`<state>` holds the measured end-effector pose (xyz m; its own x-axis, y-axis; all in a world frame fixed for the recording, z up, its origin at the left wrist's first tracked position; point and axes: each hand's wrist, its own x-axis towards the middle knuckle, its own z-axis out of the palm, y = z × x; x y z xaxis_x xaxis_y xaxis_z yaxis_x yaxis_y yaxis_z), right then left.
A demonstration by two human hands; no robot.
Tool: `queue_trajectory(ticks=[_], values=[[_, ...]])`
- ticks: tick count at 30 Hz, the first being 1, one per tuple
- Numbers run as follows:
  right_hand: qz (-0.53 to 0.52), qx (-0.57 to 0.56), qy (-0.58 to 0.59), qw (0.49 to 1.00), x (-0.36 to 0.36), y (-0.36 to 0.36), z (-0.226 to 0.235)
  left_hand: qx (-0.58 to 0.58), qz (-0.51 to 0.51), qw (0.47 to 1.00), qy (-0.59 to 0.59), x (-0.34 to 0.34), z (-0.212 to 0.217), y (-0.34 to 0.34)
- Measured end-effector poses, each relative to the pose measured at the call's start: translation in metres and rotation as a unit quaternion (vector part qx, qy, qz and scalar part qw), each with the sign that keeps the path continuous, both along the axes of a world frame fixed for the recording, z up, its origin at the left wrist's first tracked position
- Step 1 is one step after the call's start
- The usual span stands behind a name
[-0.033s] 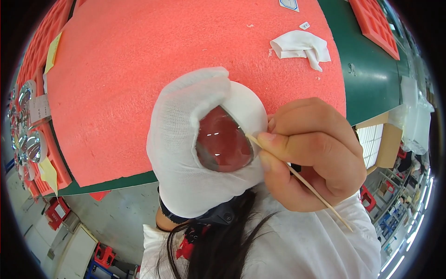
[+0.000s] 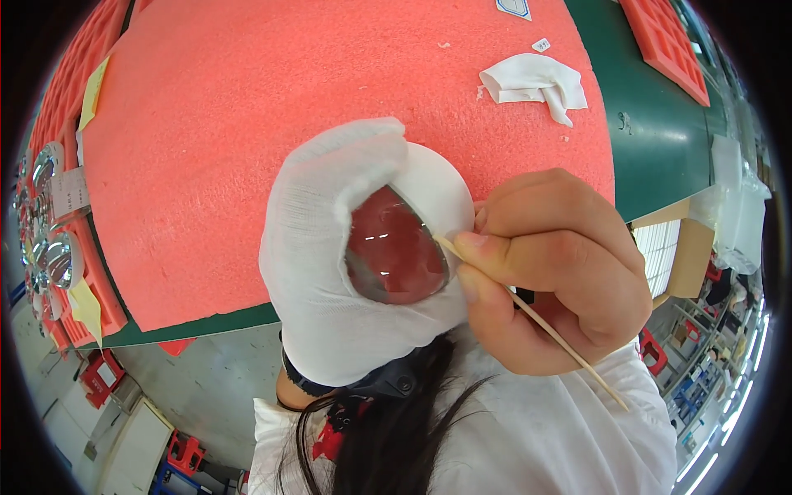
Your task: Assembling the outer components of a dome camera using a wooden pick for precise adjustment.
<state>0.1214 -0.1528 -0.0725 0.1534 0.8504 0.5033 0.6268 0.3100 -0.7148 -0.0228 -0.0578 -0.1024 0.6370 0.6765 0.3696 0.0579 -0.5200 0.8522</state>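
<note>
My left hand, in a white knit glove, is closed around a shiny, dark reddish piece that looks like a glass lens. Smooth white cloth lies along the upper right of the piece. Between the bare thumb and fingertips of my right hand is a thin wooden stick. Its tip is at the right edge of the glossy piece; whether it touches cannot be told. The stick's other end slants down to the right past my palm. Gloved fingers behind the piece are hidden.
Pink foam padding covers the green table. A crumpled white cloth and a small label lie on it at the far right. Pink foam trays stand at the sides, shiny round pieces at left, an open carton at right.
The glove, the glossy piece and the stick's tip have shifted very slightly left and up. Both grips are the same.
</note>
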Motion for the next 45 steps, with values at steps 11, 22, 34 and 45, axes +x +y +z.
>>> queue_trajectory(ticks=[11, 22, 34, 45], values=[[-0.014, -0.012, 0.052, 0.998, -0.005, 0.003, 0.002, -0.081, 0.005, 0.996, -0.045, 0.002, -0.001, -0.006], [0.003, -0.025, 0.095, 0.995, 0.003, 0.001, -0.004, -0.062, 0.024, 0.997, -0.028, 0.004, 0.002, -0.008], [-0.004, -0.052, 0.003, 0.999, 0.008, 0.001, 0.011, -0.069, -0.004, 0.995, -0.071, 0.006, -0.005, -0.017], [-0.050, -0.059, -0.151, 0.985, -0.008, 0.001, 0.009, 0.071, 0.022, 0.997, -0.024, 0.005, -0.007, -0.019]])
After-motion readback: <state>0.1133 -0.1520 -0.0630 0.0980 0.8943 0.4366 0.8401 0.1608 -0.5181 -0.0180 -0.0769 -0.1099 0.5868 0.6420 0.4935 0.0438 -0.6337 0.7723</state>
